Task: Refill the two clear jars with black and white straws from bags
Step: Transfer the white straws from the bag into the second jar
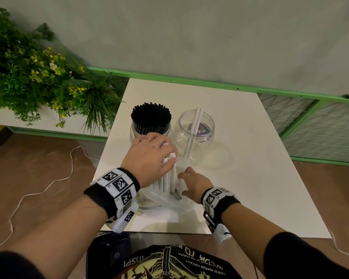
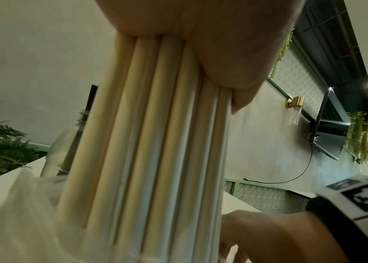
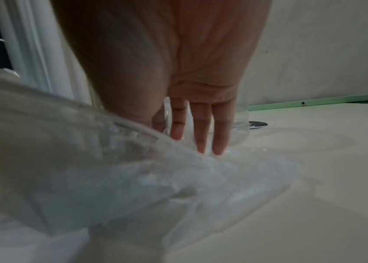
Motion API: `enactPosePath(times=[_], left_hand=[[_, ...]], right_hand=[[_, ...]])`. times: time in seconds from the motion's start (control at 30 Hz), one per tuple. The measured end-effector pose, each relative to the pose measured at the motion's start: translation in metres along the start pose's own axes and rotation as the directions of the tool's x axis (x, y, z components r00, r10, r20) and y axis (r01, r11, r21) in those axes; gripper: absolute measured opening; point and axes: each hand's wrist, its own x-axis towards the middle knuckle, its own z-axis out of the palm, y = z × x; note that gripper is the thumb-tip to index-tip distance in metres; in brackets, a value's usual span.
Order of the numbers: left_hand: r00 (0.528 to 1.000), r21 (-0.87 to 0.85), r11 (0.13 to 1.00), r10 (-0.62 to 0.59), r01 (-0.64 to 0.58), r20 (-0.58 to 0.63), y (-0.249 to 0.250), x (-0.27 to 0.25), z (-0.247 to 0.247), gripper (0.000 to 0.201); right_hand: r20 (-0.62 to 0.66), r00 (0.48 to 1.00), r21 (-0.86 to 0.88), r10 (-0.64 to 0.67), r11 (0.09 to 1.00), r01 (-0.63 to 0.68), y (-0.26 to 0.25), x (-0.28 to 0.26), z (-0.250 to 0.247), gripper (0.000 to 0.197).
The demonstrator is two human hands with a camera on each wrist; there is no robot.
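Two clear jars stand on the white table (image 1: 240, 178). The left jar (image 1: 150, 125) is packed with black straws. The right jar (image 1: 193, 133) holds two white straws (image 1: 195, 121). My left hand (image 1: 151, 158) grips the top of an upright bundle of white straws (image 1: 166, 180) (image 2: 151, 142) whose lower ends stand in a clear plastic bag (image 1: 161, 200) (image 3: 88, 169). My right hand (image 1: 191, 182) (image 3: 196, 138) reaches to the bag beside the bundle with straight fingers that point down at the plastic, just in front of the right jar.
A planter of green foliage with yellow flowers (image 1: 38, 77) sits left of the table. A green rail (image 1: 189, 79) and a wire-mesh panel (image 1: 320, 125) run behind and to the right. A white cord (image 1: 48, 186) lies on the brown floor.
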Motion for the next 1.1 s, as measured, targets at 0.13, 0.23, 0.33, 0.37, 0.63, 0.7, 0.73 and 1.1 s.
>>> enactPosePath(times=[0.13, 0.23, 0.33, 0.37, 0.63, 0.7, 0.73, 1.1], left_hand=[[1.000, -0.013, 1.000, -0.003, 0.003, -0.025, -0.001, -0.001, -0.001, 0.026], [1.000, -0.013, 1.000, -0.006, 0.005, -0.009, -0.001, -0.001, -0.001, 0.026], [1.000, -0.011, 1.000, -0.012, 0.012, -0.011, -0.002, 0.000, 0.000, 0.026], [1.000, -0.011, 1.000, -0.014, 0.013, -0.009, -0.002, 0.000, 0.000, 0.026], [1.000, -0.024, 1.000, -0.010, 0.010, 0.008, -0.003, 0.000, 0.000, 0.025], [1.000, -0.019, 1.000, -0.009, 0.009, 0.014, -0.002, 0.000, 0.001, 0.026], [1.000, -0.017, 1.000, -0.010, 0.010, 0.015, -0.002, 0.001, 0.001, 0.026], [0.999, -0.020, 0.999, -0.025, 0.025, 0.027, -0.005, 0.003, 0.001, 0.030]], right_hand=[[-0.185, 0.981, 0.196, 0.062, 0.980, -0.025, 0.011, 0.005, 0.000, 0.030], [-0.243, 0.970, 0.183, -0.010, 0.981, 0.056, 0.017, -0.001, -0.003, 0.028], [-0.166, 0.984, 0.047, -0.063, 0.996, 0.072, 0.016, -0.008, -0.007, 0.046], [-0.123, 0.990, 0.014, -0.072, 0.997, 0.074, 0.015, -0.008, -0.008, 0.055], [0.068, 0.997, 0.135, 0.022, 0.990, -0.031, 0.006, 0.005, 0.001, 0.084], [0.081, 0.997, 0.176, -0.002, 0.984, -0.013, 0.008, 0.006, 0.007, 0.091], [0.083, 0.997, 0.199, -0.009, 0.980, -0.008, 0.009, 0.005, 0.008, 0.095], [-0.526, 0.822, -0.069, -0.220, 0.974, 0.217, 0.018, -0.038, 0.011, 0.073]])
